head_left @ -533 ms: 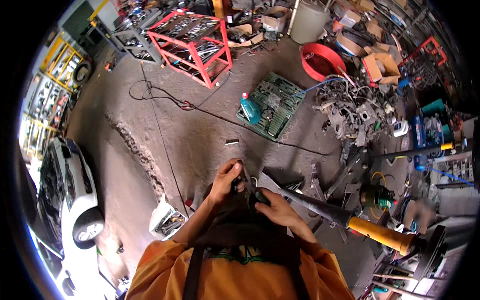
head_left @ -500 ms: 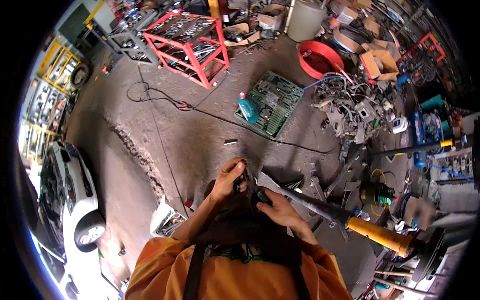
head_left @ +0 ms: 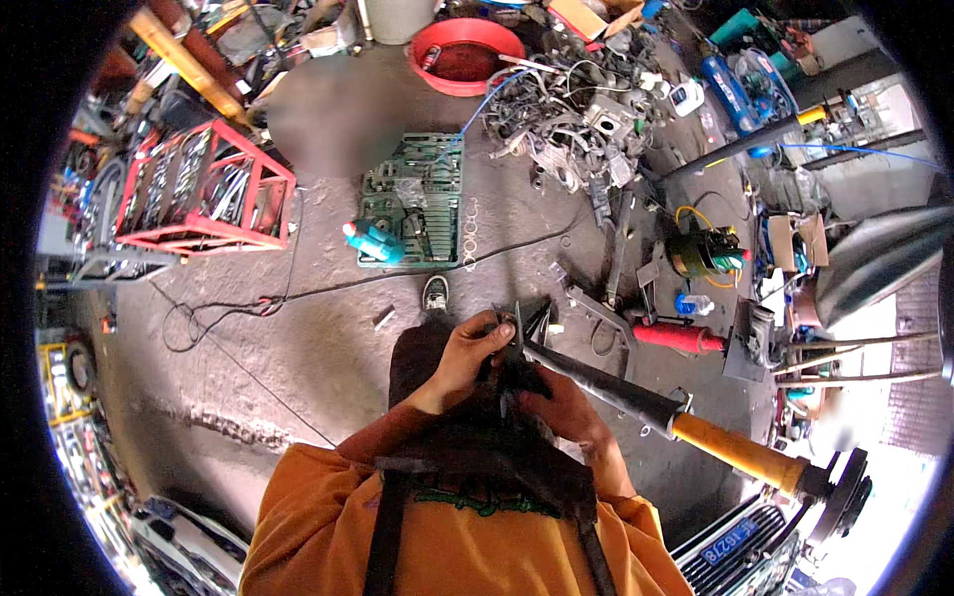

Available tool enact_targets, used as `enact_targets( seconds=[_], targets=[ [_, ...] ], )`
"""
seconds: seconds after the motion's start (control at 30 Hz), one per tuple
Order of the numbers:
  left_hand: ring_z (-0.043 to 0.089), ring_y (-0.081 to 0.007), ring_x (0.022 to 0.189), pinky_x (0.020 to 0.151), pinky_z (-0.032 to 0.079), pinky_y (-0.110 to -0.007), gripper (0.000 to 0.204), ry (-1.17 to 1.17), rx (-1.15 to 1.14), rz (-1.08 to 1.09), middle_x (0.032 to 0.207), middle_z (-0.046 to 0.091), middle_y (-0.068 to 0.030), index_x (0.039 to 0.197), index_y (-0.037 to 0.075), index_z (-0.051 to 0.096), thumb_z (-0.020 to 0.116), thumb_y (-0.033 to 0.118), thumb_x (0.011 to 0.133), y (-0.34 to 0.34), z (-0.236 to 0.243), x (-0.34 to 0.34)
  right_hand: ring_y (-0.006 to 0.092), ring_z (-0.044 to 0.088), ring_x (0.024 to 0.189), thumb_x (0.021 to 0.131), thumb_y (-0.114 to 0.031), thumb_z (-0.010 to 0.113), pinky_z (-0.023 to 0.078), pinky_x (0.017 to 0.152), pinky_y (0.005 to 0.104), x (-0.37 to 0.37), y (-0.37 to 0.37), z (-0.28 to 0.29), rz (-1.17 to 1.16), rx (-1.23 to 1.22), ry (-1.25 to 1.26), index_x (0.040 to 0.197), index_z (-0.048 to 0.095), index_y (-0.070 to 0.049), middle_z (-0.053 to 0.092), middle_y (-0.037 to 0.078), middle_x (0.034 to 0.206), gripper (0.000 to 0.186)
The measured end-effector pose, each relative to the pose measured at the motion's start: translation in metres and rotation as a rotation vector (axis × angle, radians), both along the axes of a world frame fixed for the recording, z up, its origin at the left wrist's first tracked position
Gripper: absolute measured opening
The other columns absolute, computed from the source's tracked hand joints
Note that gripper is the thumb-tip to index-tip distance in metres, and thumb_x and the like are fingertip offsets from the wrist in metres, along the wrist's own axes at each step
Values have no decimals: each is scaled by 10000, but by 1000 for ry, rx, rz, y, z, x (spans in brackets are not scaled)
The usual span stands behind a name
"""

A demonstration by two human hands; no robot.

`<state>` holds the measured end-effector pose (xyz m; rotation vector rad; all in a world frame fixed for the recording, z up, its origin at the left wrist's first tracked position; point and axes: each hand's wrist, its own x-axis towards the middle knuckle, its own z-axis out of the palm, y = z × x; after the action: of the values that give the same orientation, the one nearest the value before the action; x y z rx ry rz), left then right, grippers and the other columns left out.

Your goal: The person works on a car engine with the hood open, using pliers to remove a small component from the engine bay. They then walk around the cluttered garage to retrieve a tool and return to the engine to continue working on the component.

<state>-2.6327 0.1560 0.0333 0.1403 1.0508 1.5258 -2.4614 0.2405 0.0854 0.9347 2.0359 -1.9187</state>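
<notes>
With our left grip [head_left: 469, 360] we pinch a dark part [head_left: 518, 334], while our right grip [head_left: 568, 405] sits just beside it, spread or pressed together we cannot tell, with the pole [head_left: 735, 447] slanting off rightward and the toolbox [head_left: 437, 262] well beyond both.
</notes>
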Motion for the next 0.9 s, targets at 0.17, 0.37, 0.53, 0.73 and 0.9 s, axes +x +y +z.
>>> enact_targets(
  seconds=[0.17, 0.37, 0.53, 0.73, 0.9],
  targets=[
    [483, -47, 609, 502, 397, -231, 224, -23, -24, -71, 726, 535, 48, 884, 77, 609, 680, 284, 927, 41, 8, -72, 154, 576, 972, 926, -166, 576, 475, 883, 331, -65, 33, -4, -116, -73, 56, 1263, 534, -1, 643, 105, 1118, 378],
    [468, -58, 590, 480, 379, -231, 265, -125, -68, -59, 716, 497, 40, 900, 77, 584, 682, 322, 919, 72, 0, -133, 122, 541, 967, 915, -150, 614, 462, 850, 295, -120, 64, -11, -129, -211, 44, 1372, 440, 17, 607, 44, 1141, 516],
    [470, -52, 605, 477, 372, -223, 279, -117, -154, -115, 745, 503, 54, 998, 83, 601, 688, 334, 913, 89, 10, -164, 140, 541, 1064, 894, -114, 666, 438, 947, 301, -135, 55, -29, -378, -555, 203, 1428, 383, 12, 590, 56, 1221, 616],
    [463, -43, 605, 478, 378, -211, 289, -62, -94, -169, 781, 524, 56, 1043, 85, 608, 687, 331, 913, 102, 11, -177, 164, 523, 1160, 861, -71, 665, 378, 1030, 306, -145, 55, -33, -467, -559, 199, 1403, 420, 16, 584, 76, 1270, 600],
    [474, -35, 607, 482, 387, -206, 285, 58, -110, -196, 765, 532, 51, 1030, 74, 601, 669, 329, 922, 120, 16, -183, 154, 531, 1131, 875, -54, 656, 424, 986, 306, -149, 74, -37, -386, -591, 197, 1450, 361, 5, 576, 82, 1272, 649]
  ],
)
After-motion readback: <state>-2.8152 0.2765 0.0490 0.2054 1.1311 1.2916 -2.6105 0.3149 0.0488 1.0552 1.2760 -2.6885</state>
